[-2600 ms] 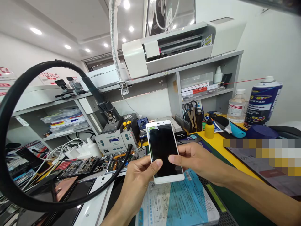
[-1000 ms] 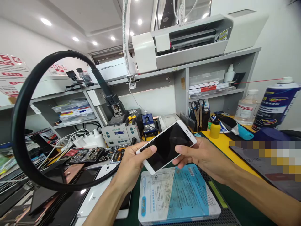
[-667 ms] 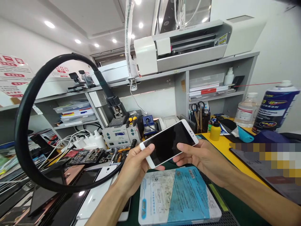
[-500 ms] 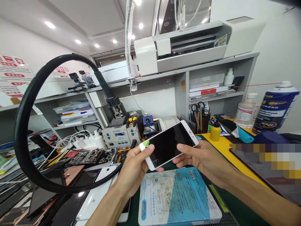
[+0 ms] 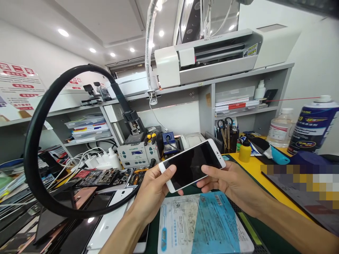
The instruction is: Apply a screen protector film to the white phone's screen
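A white smartphone [image 5: 191, 166] with a dark screen is held tilted between both hands. My left hand [image 5: 156, 180] is closed on its lower left end, the thumb lying over the screen's edge. At the other end my right hand [image 5: 225, 178] grips the lower edge, thumb on the glass and fingers curled behind. The phone's back is hidden. Below it, apart from my hands, a smudged blue-and-white box [image 5: 203, 222] lies on the green mat [image 5: 152, 234].
To the left, a thick black hose [image 5: 29, 151] loops up from a grey rework station [image 5: 136, 155]. Several phones and a white phone back [image 5: 111, 218] lie beside my left forearm. A yellow bottle [image 5: 244, 151] and a blue spray can [image 5: 312, 123] stand at right.
The whole view has shifted slightly down and to the right. A green patch at the screen's left corner no longer shows. Both hands keep their hold on the smartphone.
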`<state>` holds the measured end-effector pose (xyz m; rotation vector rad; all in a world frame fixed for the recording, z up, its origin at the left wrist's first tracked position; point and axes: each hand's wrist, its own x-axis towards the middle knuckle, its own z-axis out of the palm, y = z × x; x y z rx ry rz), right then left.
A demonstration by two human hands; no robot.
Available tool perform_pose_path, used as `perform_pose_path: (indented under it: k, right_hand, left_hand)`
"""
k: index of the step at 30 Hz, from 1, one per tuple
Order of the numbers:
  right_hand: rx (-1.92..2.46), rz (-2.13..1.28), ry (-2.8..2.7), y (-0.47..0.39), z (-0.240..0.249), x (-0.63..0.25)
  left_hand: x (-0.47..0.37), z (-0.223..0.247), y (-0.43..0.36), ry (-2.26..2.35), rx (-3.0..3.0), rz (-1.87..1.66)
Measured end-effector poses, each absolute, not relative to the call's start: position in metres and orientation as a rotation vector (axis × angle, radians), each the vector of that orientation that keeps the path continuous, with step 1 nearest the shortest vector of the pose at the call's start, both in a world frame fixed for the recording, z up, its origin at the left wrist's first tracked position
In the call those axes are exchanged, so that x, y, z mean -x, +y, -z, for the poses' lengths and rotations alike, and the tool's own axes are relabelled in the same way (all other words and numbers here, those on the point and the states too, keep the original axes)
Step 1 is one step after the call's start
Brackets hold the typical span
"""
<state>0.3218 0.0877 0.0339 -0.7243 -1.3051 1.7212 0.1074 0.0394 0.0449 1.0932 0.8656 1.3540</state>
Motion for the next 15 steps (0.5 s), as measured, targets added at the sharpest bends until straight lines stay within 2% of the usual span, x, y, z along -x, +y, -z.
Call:
perform_pose_path:
  k: [15]
  right_hand:
    - [0.732,-1.681,-1.311,0.0861,-0.0363,-0.3189]
  left_hand:
    - [-0.1046,-0.0423,0.0421,0.86,-1.082,-1.342]
